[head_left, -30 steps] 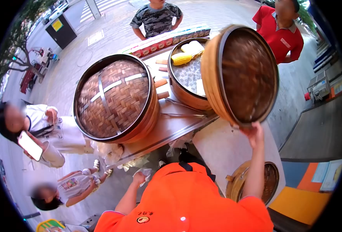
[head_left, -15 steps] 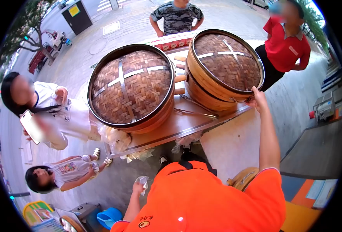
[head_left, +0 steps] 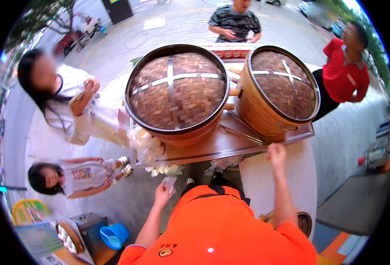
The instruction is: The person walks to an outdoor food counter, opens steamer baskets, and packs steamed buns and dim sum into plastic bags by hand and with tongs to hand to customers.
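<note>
My left hand [head_left: 162,194] is closed on a small clear plastic bag [head_left: 170,183], held low in front of the table's near edge. My right hand [head_left: 276,155] is above the table's front edge with its fingers curled, and I see nothing in them. Close to it, metal tongs [head_left: 241,134] lie on the table [head_left: 195,152]. Just beyond stands the right bamboo steamer [head_left: 256,108], its woven lid [head_left: 285,84] on and a small metal handle [head_left: 287,127] at the front. A wider lidded bamboo steamer [head_left: 181,134] stands to its left.
Plastic bags [head_left: 145,143] hang at the table's left corner. A person in camouflage [head_left: 234,24] stands across the table, one in red [head_left: 347,73] at right, one in white [head_left: 78,104] and a child [head_left: 82,174] at left. A blue bucket [head_left: 114,236] is lower left.
My right hand has left the right steamer's handle and come down and left, close to the tongs. My left hand has risen slightly with the bag. The camera view has shifted.
</note>
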The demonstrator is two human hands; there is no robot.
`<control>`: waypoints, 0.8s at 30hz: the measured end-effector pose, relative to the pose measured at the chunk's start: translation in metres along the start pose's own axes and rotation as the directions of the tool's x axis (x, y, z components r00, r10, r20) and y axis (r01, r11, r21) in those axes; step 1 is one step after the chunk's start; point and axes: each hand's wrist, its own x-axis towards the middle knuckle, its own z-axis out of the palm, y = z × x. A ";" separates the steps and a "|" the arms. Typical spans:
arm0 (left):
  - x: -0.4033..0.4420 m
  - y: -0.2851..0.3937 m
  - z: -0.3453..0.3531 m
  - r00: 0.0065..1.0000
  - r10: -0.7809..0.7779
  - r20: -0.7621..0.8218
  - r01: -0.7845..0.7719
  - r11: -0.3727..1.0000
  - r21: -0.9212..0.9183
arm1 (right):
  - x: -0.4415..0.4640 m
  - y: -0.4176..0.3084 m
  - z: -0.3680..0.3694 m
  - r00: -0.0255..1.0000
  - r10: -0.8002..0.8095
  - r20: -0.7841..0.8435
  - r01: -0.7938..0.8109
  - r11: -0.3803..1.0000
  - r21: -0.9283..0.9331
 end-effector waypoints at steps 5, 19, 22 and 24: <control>-0.039 0.129 0.056 0.953 0.302 0.026 -0.302 0.953 0.005 | -0.106 -0.080 0.139 0.515 0.462 0.722 -0.532 0.833 -0.154; -0.087 0.179 0.052 0.861 0.479 0.168 -0.497 0.863 0.090 | -0.166 -0.076 0.165 0.682 0.327 0.654 -0.472 0.880 0.053; -0.081 0.163 0.049 0.912 0.390 0.128 -0.401 0.914 0.068 | -0.139 -0.045 0.148 0.735 0.428 0.526 -0.585 0.793 0.172; -0.077 0.159 0.046 0.908 0.381 0.174 -0.397 0.915 0.071 | -0.104 -0.031 0.142 0.715 0.584 0.386 -0.673 0.723 0.153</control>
